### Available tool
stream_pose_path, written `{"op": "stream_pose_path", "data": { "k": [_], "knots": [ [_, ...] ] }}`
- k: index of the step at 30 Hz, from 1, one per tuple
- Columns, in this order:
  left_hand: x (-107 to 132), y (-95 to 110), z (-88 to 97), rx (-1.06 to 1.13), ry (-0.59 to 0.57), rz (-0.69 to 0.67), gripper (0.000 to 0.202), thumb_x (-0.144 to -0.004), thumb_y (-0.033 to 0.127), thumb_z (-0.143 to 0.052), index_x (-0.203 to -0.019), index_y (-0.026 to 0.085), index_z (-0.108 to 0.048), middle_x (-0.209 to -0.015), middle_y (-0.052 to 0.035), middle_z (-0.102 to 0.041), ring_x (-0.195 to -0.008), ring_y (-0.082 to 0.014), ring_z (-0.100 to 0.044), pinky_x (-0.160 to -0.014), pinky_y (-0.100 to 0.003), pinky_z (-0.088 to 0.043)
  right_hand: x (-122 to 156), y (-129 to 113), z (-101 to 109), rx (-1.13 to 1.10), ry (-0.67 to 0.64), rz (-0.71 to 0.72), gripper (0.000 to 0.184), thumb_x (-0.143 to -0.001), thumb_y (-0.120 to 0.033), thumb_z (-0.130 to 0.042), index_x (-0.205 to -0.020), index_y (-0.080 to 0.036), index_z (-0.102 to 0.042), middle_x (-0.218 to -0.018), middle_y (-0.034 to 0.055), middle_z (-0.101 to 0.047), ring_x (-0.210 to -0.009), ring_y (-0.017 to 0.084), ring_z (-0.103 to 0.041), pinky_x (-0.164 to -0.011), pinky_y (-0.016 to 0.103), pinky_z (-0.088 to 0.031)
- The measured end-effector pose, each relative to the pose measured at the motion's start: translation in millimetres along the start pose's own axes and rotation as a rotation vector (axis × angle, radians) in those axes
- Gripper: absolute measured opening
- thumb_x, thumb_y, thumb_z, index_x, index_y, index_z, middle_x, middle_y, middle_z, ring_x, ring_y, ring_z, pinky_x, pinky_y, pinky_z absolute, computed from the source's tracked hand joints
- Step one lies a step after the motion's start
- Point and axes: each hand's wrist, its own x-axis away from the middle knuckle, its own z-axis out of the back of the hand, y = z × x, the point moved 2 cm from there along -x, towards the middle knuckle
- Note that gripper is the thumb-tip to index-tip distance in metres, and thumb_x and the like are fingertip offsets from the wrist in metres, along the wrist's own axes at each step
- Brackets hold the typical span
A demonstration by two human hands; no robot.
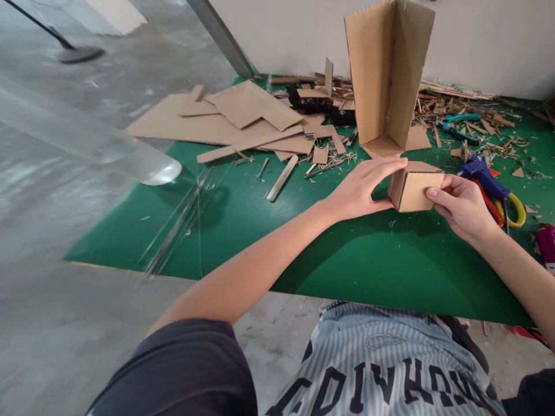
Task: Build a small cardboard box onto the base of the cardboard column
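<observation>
A small cardboard box [415, 186] rests on the green mat [269, 242], held between both hands. My left hand [362, 188] presses its left side, fingers stretched along the top edge and thumb below. My right hand [462, 207] grips the right side with the thumb on the front face. Just behind stands a tall folded cardboard piece [385, 75], upright like an open corner.
Flat cardboard sheets [225, 118] and strips lie at the back left, with many scraps [459, 110] along the wall. A blue glue gun [481, 173], red-and-yellow scissors [509, 211] and teal pliers [457, 124] lie to the right. Clear plastic tubing [87, 138] crosses the left. Concrete floor surrounds the mat.
</observation>
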Motion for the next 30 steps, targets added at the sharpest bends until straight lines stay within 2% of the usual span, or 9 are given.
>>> {"op": "stream_pose_path", "data": {
  "k": [7,16,26,30],
  "knots": [
    [-0.4,1.4,0.1,-0.017,0.013,-0.021,0.076,-0.094,0.042,-0.07,-0.157,0.025,-0.032,-0.151,-0.0168,-0.057,-0.143,-0.0305,-0.055,-0.115,-0.052,-0.051,-0.4,0.9,-0.1,-0.011,0.019,-0.004,0.058,-0.047,-0.047,-0.1,-0.064,-0.018,-0.053,-0.05,-0.0075,-0.042,-0.039,0.001,-0.029,-0.037,0.018,-0.014],
    [-0.8,2.0,0.6,-0.052,0.004,-0.025,0.079,-0.093,0.039,-0.071,-0.159,0.03,-0.027,-0.15,-0.0144,-0.058,-0.142,-0.0306,-0.056,-0.113,-0.052,-0.052,-0.5,0.5,-0.3,0.006,0.013,-0.012,0.06,-0.044,-0.049,-0.101,-0.064,-0.018,-0.053,-0.05,-0.0076,-0.041,-0.039,0.001,-0.028,-0.037,0.019,-0.013],
    [-0.7,4.3,0.6,-0.121,0.029,-0.056,0.077,-0.091,0.04,-0.073,-0.156,0.02,-0.034,-0.147,-0.0181,-0.06,-0.138,-0.031,-0.06,-0.11,-0.048,-0.053,-1.6,4.6,1.2,-0.002,0.046,-0.003,0.059,-0.048,-0.049,-0.1,-0.065,-0.018,-0.053,-0.05,-0.0078,-0.041,-0.039,0.001,-0.03,-0.037,0.018,-0.015],
    [-0.5,5.5,-0.6,-0.127,0.021,-0.046,0.076,-0.094,0.04,-0.07,-0.157,0.024,-0.031,-0.148,-0.0161,-0.06,-0.139,-0.0294,-0.058,-0.11,-0.048,-0.053,-0.9,5.4,1.3,0.013,0.039,-0.006,0.059,-0.048,-0.05,-0.099,-0.065,-0.018,-0.052,-0.05,-0.0076,-0.041,-0.039,0.002,-0.03,-0.036,0.018,-0.014]
  ]
}}
